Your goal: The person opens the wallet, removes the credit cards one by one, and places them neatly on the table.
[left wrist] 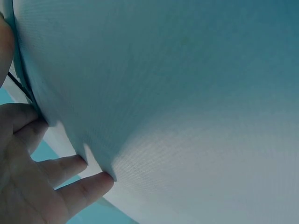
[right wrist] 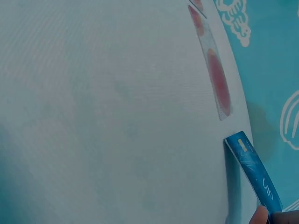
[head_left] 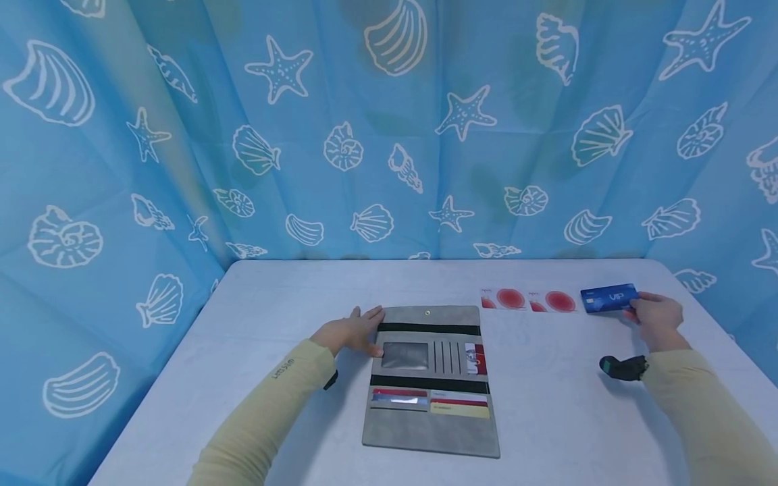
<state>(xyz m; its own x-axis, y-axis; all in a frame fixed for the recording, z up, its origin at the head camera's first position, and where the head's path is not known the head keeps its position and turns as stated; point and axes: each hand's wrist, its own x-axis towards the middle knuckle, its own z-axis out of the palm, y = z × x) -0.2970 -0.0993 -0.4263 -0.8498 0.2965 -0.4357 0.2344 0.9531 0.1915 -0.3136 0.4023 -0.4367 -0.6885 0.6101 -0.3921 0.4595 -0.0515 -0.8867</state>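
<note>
A grey wallet lies unfolded on the table, with several cards in its slots and dark bands across it. My left hand rests at its upper left edge, fingers spread and nearly straight; the left wrist view shows the fingertips on the white surface. At the table's right back, my right hand pinches the right end of a blue VIP card. In the right wrist view the blue card is tilted, its far end at the tabletop, with thumb and finger at the near end.
Two white cards with red circles, one beside the other, lie in a row left of the blue card. The white table ends at a blue curtain with shell and starfish prints.
</note>
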